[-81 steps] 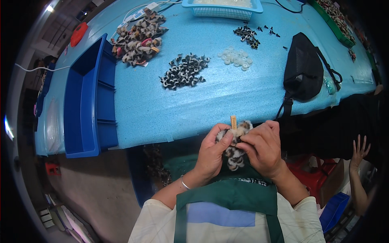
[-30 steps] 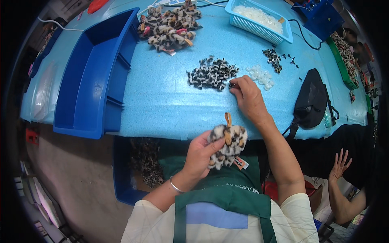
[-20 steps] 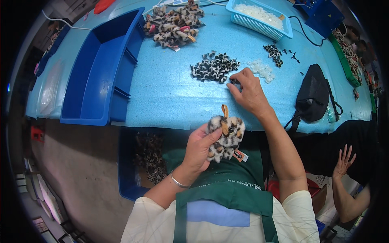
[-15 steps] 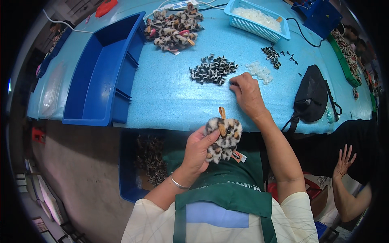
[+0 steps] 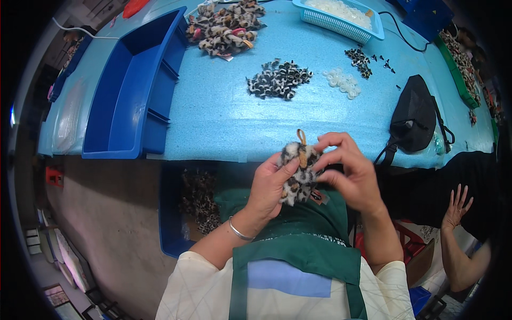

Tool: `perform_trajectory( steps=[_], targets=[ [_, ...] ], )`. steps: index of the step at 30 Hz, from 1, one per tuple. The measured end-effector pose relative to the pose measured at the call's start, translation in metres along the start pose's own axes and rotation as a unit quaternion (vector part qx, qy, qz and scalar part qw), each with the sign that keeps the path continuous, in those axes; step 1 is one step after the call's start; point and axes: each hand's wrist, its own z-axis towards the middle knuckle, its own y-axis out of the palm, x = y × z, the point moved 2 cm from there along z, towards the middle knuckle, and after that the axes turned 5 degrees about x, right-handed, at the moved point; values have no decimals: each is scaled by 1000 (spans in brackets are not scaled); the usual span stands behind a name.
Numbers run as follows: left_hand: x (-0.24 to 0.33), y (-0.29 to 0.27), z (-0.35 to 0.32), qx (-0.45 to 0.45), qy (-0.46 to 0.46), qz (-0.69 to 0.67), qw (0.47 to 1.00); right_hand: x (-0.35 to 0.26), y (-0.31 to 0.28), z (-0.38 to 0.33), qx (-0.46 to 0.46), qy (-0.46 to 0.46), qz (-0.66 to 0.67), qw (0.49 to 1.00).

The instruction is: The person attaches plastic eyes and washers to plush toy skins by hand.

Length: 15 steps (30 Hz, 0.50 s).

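Observation:
In my left hand [image 5: 269, 188] I hold a small spotted plush toy [image 5: 300, 184], thumb across its front, over the green apron [image 5: 298, 226]. An orange loop stands up from the toy's top, and a label shows at its lower right. My right hand [image 5: 349, 173] is at the toy's right edge, thumb and index finger curled close to the fur and the other fingers raised. Whether a small part sits between those fingertips is hidden. Beyond both hands, on the table, lie a pile of small black-and-white pieces [image 5: 279, 80] and several translucent white discs [image 5: 343, 82].
A large blue bin [image 5: 122, 96] stands at left, beside a heap of spotted plush toys [image 5: 226, 29]. Farther back is a light-blue basket [image 5: 341, 24] of white pieces. Small black pieces [image 5: 360, 63] and a black bag [image 5: 413, 114] lie at right. Another person's hand [image 5: 457, 207] shows nearby.
My right hand has come back from beside the black-and-white pile to the toy's right edge. My left hand still holds the toy, which has turned slightly.

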Motion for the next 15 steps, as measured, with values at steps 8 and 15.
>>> perform_trajectory(
  steps=[8,15],
  targets=[
    [-5,8,1,-59,-45,41,996,0,1,-15,17,81,-22,996],
    [7,20,-7,-90,349,456,814,3,-6,-27,56,46,-82,994]
  ],
)
